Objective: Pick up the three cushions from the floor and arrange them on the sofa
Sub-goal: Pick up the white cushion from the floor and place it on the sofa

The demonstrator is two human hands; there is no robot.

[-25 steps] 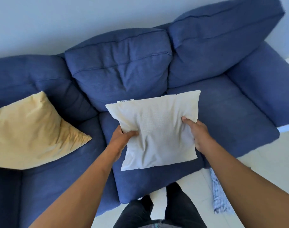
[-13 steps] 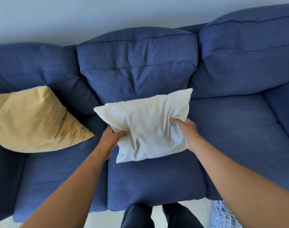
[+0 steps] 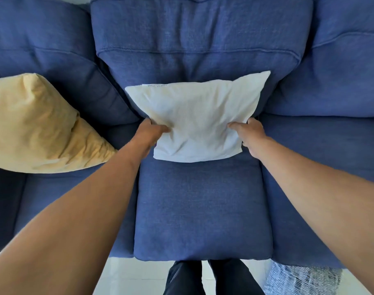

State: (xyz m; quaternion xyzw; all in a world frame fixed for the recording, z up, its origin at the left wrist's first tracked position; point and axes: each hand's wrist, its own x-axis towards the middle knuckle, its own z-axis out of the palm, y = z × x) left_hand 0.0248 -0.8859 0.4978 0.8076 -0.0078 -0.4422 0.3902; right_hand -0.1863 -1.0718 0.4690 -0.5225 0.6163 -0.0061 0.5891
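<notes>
A white cushion [image 3: 197, 118] leans against the middle back cushion of the blue sofa [image 3: 201, 209], its lower edge on the middle seat. My left hand [image 3: 148, 133] grips its lower left side and my right hand [image 3: 249, 133] grips its lower right side. A yellow cushion [image 3: 37, 126] rests on the left seat, tilted against the left back cushion. A blue-and-white patterned cushion [image 3: 297, 279] lies on the floor at the bottom right, partly hidden by the sofa's front edge.
White tiled floor [image 3: 137, 275] shows below the sofa's front edge. My dark trouser legs [image 3: 205, 277] stand close against the middle seat. The right seat [image 3: 322, 158] of the sofa has nothing on it.
Both hands have pushed the white cushion forward and down until it sits against the middle back cushion. My head has moved closer over the sofa.
</notes>
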